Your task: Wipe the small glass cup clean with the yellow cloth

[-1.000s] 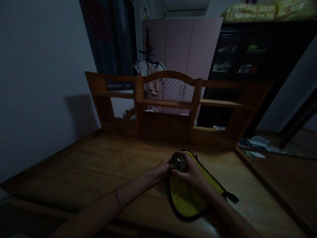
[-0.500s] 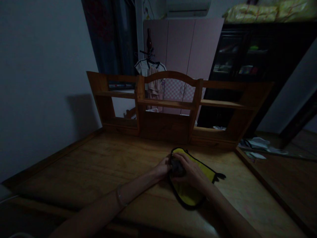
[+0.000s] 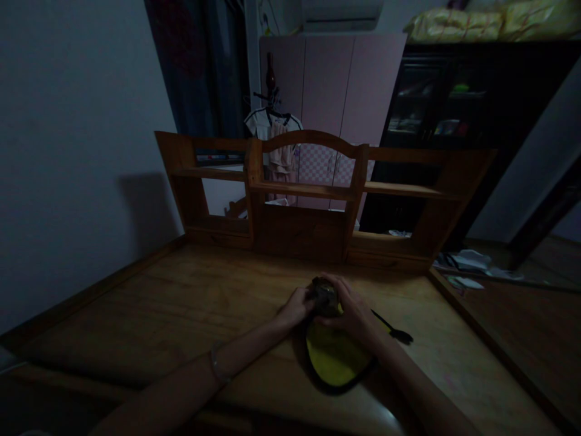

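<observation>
A yellow cloth piece with black edging [image 3: 338, 357] lies partly on the wooden desk, its far part raised in my hands. Dark, bunched material [image 3: 325, 298] fills the space between the hands; in this dim light I cannot tell whether it is the cloth's other side or a separate thing. With fingers bent, my left hand [image 3: 297, 307] grips the bunch from the left. My right hand [image 3: 353, 309] curves around it from the right, thumb below and fingers above, closed on the cloth. A dark strap-like end [image 3: 402, 336] sticks out at the right.
The wooden desk [image 3: 181, 303] has a raised rim along its left and right sides. A wooden shelf unit [image 3: 308, 192] stands across its back. Papers [image 3: 467, 260] lie beyond the right rim. Behind are a pink wardrobe [image 3: 327, 91] and hanging clothes [image 3: 276, 136].
The cloth's far edge has folded up into my hands, and its yellow part has shifted slightly toward me. More of the dark bunch shows between the fingers. The view has moved a little.
</observation>
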A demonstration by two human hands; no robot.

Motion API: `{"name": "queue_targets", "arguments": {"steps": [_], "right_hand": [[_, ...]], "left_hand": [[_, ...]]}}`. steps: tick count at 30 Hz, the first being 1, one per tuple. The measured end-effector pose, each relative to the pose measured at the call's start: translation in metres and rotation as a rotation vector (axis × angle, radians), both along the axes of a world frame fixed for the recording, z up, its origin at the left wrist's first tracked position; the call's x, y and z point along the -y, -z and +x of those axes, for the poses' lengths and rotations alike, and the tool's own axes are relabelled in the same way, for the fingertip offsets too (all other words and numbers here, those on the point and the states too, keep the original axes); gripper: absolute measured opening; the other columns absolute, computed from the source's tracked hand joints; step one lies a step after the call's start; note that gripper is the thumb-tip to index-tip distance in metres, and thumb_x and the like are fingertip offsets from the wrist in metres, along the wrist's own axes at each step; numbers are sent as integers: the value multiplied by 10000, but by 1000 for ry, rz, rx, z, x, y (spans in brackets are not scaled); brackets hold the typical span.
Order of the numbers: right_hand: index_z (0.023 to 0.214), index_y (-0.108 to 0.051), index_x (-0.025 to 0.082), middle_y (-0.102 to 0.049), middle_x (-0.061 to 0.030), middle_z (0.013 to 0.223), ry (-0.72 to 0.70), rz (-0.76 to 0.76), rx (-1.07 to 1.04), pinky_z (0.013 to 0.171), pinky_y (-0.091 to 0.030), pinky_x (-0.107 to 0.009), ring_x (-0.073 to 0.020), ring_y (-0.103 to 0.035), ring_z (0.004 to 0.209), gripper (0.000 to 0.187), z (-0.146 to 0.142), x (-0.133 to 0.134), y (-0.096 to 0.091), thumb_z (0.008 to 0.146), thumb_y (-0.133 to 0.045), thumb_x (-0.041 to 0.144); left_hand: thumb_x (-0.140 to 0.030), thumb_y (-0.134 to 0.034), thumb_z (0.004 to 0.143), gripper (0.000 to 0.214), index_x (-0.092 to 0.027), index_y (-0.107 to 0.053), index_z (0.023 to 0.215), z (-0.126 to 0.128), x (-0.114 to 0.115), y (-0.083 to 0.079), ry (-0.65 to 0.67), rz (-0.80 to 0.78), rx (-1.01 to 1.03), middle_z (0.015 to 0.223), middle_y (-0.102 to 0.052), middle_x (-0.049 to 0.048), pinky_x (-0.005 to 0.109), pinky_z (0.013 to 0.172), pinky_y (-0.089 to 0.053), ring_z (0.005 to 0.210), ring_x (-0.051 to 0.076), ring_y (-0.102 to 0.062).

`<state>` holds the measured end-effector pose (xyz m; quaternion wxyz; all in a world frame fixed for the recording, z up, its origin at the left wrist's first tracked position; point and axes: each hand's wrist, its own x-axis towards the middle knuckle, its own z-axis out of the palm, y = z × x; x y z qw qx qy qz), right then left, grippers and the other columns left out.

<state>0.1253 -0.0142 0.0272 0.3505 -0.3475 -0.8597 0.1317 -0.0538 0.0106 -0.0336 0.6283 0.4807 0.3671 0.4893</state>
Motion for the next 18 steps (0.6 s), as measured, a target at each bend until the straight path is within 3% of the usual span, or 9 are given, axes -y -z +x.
{"name": "queue_targets", "arguments": {"steps": [3, 6, 10, 18], "right_hand": [[1366, -354, 292, -492, -82, 1333, -12, 18, -86, 1025, -455, -402, -270, -518, 1215, 792, 0, -4, 4, 702, -779, 371], [1361, -331, 273, -477, -95, 1335, -33, 59, -129, 1041, -445, -416, -271, -497, 1235, 781, -1, -10, 11, 713, -764, 326], [1375, -288, 253, -455, -118, 1348, -49, 98, -146, 1057, -430, -455, -280, -478, 1256, 781, 1, -13, 17, 741, -740, 303], [1379, -315, 256, -507, -127, 1344, 34, 63, 10, 970, -500, -466, -313, -537, 1207, 792, 0, -8, 15, 726, -755, 337]], "left_hand": [[-433, -808, 649, 405, -91, -716, 845, 0, 2, -6, -38, 13, -27, 789, -714, 54, 244, 683, -450, 770, 208, -634], [-453, -738, 725, 433, -96, -699, 968, 3, 3, -9, -53, 14, -17, 888, -723, 70, 276, 730, -471, 810, 219, -653], [-359, -688, 764, 425, -113, -655, 1110, 8, 4, -8, -53, 60, 10, 1055, -706, 83, 321, 872, -474, 951, 231, -645], [-146, -640, 697, 432, -138, -642, 1128, 11, 2, -7, -80, 157, -31, 1155, -671, 68, 361, 990, -434, 1089, 254, -591]]}}
